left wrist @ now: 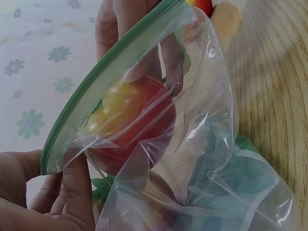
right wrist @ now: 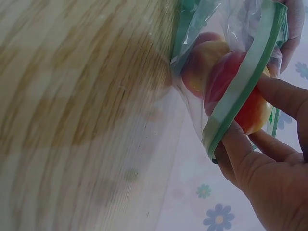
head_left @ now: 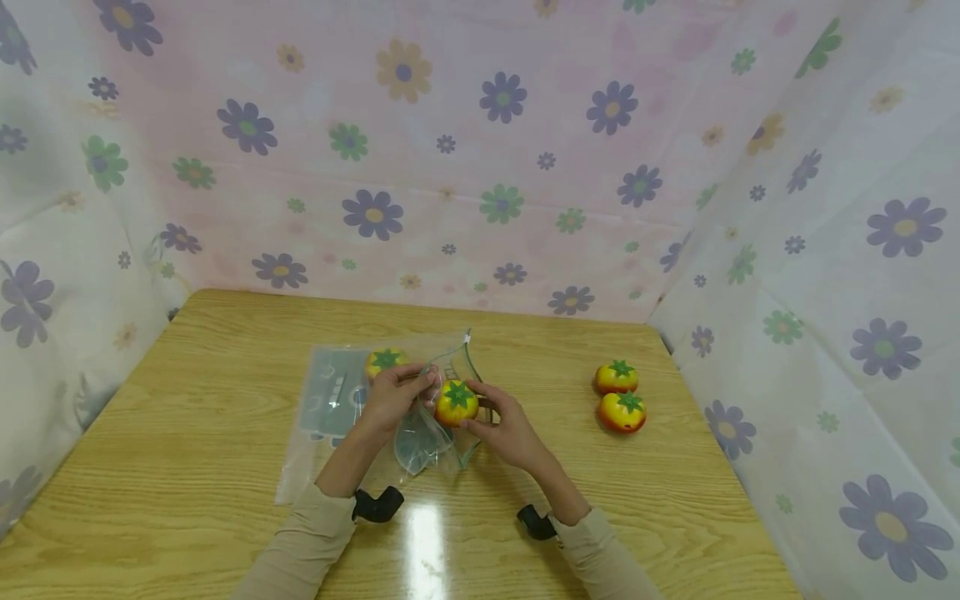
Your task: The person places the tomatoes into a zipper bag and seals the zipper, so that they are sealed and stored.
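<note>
Tomato-like fruit (head_left: 457,405) sits, in the head view, within the grip of the right hand (head_left: 512,429), thumb opposite fingers; the left hand (head_left: 392,398) pinches the clear bag (head_left: 422,443). Left wrist: we judge it light, firm, slick, best held by its sides. Right wrist: through blurred film, it seems partly inside the bag.

Text: none legible | flat clear plastic bag with grey-blue printed panel (head_left: 318,408), lying on light wood-grain tabletop (head_left: 187,417): small white marks (head_left: 338,391), too small to read | clear plastic zip bag with green seal strip (head_left: 423,442): faint dark marks (head_left: 450,372), unreadable | brands, numbers, signs: none readable
</note>
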The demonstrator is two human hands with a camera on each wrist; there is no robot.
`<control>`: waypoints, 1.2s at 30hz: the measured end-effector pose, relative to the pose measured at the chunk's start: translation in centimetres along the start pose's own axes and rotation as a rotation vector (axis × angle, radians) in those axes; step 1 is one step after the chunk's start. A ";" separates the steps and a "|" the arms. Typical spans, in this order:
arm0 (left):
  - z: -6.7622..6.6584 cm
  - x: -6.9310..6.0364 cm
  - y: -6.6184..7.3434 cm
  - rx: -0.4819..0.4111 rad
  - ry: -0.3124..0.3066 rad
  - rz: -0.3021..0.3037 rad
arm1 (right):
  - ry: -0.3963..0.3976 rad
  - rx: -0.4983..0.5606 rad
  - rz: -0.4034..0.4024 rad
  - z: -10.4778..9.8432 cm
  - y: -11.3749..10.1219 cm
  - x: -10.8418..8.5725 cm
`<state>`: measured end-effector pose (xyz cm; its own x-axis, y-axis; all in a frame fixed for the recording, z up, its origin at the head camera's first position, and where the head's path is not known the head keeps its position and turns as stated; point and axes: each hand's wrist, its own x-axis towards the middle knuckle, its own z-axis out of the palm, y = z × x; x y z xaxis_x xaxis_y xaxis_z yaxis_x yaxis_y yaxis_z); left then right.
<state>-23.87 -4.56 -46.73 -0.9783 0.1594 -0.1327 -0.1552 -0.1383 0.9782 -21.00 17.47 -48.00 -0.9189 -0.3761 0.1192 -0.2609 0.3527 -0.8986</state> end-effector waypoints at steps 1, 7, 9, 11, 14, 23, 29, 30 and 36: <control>0.0 0.0 0.0 -0.013 -0.008 0.001 | 0.005 -0.010 -0.002 0.1 -0.1 0.0; 0.1 0.0 -0.1 -0.066 -0.044 0.018 | 0.005 -0.038 -0.018 0.3 -0.3 0.3; 0.1 0.1 -0.2 -0.062 -0.042 0.015 | 0.005 -0.043 -0.028 0.3 -0.4 0.4; 0.2 0.1 -0.2 -0.060 -0.038 0.010 | 0.008 -0.046 -0.032 0.4 -0.5 0.5; 0.2 0.1 -0.2 -0.060 -0.035 0.005 | 0.020 -0.050 -0.030 0.5 -0.6 0.5; 0.3 0.1 -0.1 -0.079 -0.040 0.012 | 0.046 -0.024 -0.008 0.9 -0.3 0.8; 0.3 0.1 -0.3 -0.085 -0.049 0.020 | 0.063 -0.029 0.011 1.3 -0.2 0.9; 0.3 0.1 -0.2 -0.091 -0.048 0.020 | 0.067 -0.024 0.016 1.4 -0.3 0.9; 0.3 0.1 -0.3 -0.094 -0.048 0.027 | 0.052 -0.008 0.037 1.4 -2.7 0.6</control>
<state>-23.92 -4.25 -47.01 -0.9748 0.2010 -0.0964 -0.1433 -0.2341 0.9616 -20.45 15.12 -46.11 -0.9421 -0.3176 0.1075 -0.2283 0.3728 -0.8994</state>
